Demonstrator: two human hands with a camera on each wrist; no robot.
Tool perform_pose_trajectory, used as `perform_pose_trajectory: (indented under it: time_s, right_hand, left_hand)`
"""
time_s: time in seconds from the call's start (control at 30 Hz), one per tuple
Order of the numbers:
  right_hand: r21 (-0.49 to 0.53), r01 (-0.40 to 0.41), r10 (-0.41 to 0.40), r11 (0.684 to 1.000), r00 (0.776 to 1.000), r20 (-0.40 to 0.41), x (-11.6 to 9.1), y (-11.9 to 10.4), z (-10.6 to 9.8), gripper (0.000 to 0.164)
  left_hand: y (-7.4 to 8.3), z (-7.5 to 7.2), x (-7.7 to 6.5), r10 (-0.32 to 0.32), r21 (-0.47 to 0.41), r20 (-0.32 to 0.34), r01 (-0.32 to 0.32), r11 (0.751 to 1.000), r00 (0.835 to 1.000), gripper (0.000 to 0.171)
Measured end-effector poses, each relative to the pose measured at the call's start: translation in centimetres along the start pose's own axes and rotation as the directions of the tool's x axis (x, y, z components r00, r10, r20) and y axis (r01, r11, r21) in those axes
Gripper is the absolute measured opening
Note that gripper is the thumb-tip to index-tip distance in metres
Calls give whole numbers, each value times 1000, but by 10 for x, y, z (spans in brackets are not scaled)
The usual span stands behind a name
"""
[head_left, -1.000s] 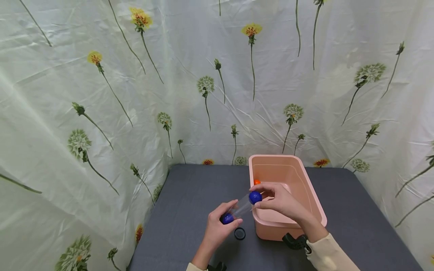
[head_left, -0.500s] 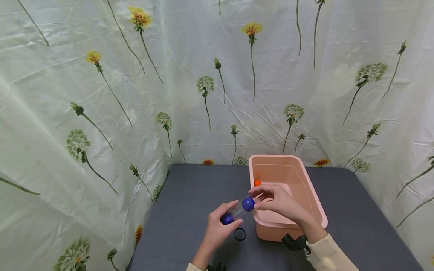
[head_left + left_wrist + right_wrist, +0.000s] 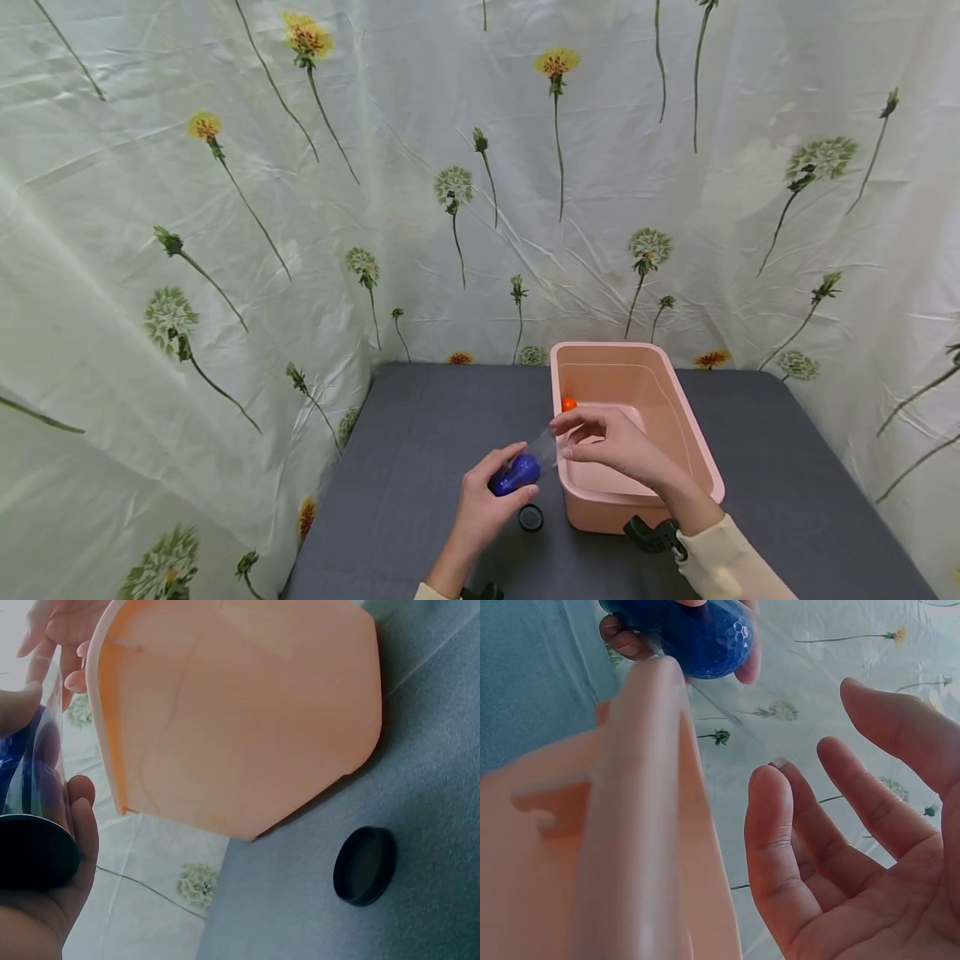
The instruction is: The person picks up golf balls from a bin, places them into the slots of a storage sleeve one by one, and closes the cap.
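The left hand (image 3: pixel 480 500) gripped the tilted clear tube (image 3: pixel 544 448), blue balls (image 3: pixel 517 474) inside; the tube was presumably light, stiff and slick, best grasped around its lower wall; the right hand (image 3: pixel 615 446), fingers loosely spread, stood at its upper end, by the pink bin (image 3: pixel 600 512).

Soft light, faint glare on curtain (image 3: pixel 517 167)

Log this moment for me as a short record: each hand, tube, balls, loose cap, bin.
left hand: grips the clear tube
right hand: fingers at tube's mouth, no ball held; contact unclear
blue balls: two, inside tube
loose cap: black, on table
bin: on table; orange ball inside
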State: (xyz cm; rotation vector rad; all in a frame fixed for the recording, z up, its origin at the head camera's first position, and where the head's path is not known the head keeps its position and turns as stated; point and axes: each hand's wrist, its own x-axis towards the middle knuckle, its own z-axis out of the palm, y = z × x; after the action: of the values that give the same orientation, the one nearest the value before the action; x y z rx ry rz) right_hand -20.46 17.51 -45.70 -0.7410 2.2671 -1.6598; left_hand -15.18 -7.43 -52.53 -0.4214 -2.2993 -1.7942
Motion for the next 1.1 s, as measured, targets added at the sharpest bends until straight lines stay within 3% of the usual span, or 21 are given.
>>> perform_pose_trajectory:
  time_s: [0.13,0.33,0.5,0.87,1.1]
  right_hand:
    - [-33,-1,0,999,1000,-13,2,-1,-5,33]
    - [-59,41,-42,997,999,-17,12,-6,-23,33]
    - [-85,17,-20,996,999,-26,23,-8,-36,31]
    - [-145,-40,39,989,999,-9,52,7,-53,44]
    - [-146,-88,85,985,996,-30,70,23,-59,38]
  left_hand:
    - [-20,3,2,-39,-36,-6,39,999,999,59]
    - [-20,1,2,-78,-44,-28,77,996,997,58]
    - [-19,2,2,-123,-45,-39,122,992,992,54]
    - [-24,0,1,-107,-81,-57,103,991,993,56]
    - [-27,-1,3,-114,-120,-57,107,987,992,56]
